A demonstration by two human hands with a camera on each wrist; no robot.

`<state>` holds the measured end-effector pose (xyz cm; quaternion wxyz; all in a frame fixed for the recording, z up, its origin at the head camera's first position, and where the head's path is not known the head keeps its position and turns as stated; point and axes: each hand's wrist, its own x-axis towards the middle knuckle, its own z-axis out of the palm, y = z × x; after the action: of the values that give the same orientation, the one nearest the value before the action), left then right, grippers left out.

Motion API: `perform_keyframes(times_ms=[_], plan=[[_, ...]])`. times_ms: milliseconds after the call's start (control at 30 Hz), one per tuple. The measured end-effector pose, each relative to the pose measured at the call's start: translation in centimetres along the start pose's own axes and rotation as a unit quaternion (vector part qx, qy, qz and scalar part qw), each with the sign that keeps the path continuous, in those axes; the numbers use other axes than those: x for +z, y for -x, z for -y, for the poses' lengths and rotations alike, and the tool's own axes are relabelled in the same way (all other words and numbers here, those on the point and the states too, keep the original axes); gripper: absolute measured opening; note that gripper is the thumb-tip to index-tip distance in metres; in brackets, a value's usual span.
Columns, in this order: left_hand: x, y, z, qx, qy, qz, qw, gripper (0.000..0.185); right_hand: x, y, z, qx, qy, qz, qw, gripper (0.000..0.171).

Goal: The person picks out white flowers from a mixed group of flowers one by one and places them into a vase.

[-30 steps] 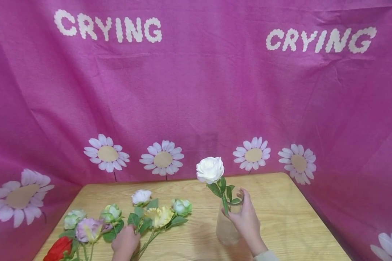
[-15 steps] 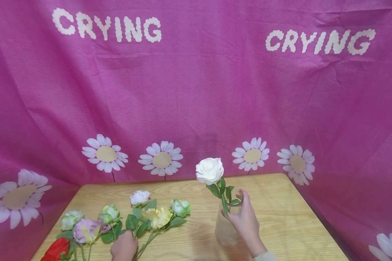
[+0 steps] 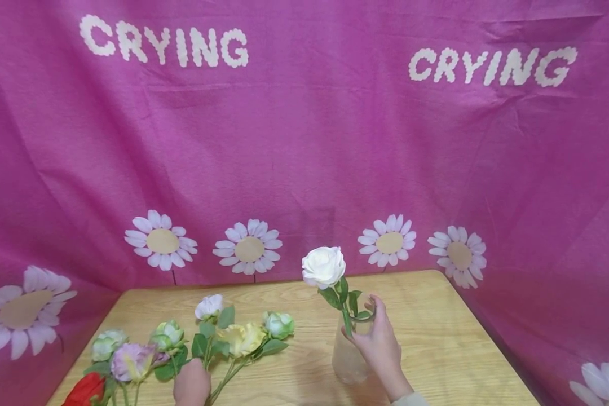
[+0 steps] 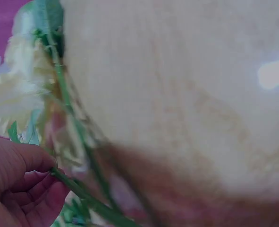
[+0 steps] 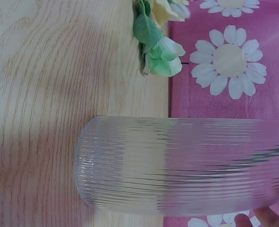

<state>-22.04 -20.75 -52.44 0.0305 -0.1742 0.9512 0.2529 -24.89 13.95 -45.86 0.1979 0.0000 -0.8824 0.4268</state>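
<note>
In the head view my right hand (image 3: 380, 344) grips the clear ribbed glass vase (image 5: 125, 165) near its rim. A white rose (image 3: 323, 267) stands in the vase, leaning left, its stem passing by my thumb. My left hand (image 3: 192, 382) pinches a green flower stem (image 4: 89, 201) between thumb and fingers, low over the table. A pale white-lilac flower (image 3: 209, 307) with leaves lies just beyond that hand; the stem's join to it is hidden in part. Right of this hand lie a yellow flower (image 3: 243, 339) and a pale green flower (image 3: 279, 325).
On the wooden table's (image 3: 436, 327) left side lie a red flower (image 3: 85, 389), a purple flower (image 3: 132, 362) and two more pale green flowers (image 3: 167, 335). A pink cloth (image 3: 304, 141) printed with daisies and lettering hangs behind and along both sides.
The pale white-lilac flower and its leaves have shifted slightly left, and my left hand sits a little lower. My right hand keeps its hold on the vase.
</note>
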Motion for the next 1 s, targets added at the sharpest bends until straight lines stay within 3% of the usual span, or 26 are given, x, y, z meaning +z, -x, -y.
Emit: perform_keyframes(times_ms=[200, 367, 533, 767, 1000], plan=[[-1.8, 0.6, -0.9, 0.035, 0.013, -0.064, 0.9973, 0.011, -0.1, 0.0, 0.0, -0.006, 0.001, -0.001, 1.0, 0.086], [-3.6, 1.1, -2.4, 0.086, 0.01, -0.12, 0.989, 0.016, -0.1, 0.0, 0.0, -0.004, 0.004, 0.001, 1.0, 0.086], [-5.1, 1.2, -4.4, 0.112, 0.033, -0.141, 0.9831, 0.011, -0.1, 0.1, 0.0, -0.006, 0.005, 0.0, 1.0, 0.086], [-7.2, 2.6, -8.2, 0.154, 0.062, -0.196, 0.9665, 0.015, -0.1, 0.1, 0.1, -0.002, 0.003, -0.001, 1.0, 0.085], [-8.3, 3.9, -11.4, 0.202, 0.102, -0.205, 0.9523, 0.013, -0.1, 0.0, 0.0, -0.008, -0.001, -0.001, 1.0, 0.085]])
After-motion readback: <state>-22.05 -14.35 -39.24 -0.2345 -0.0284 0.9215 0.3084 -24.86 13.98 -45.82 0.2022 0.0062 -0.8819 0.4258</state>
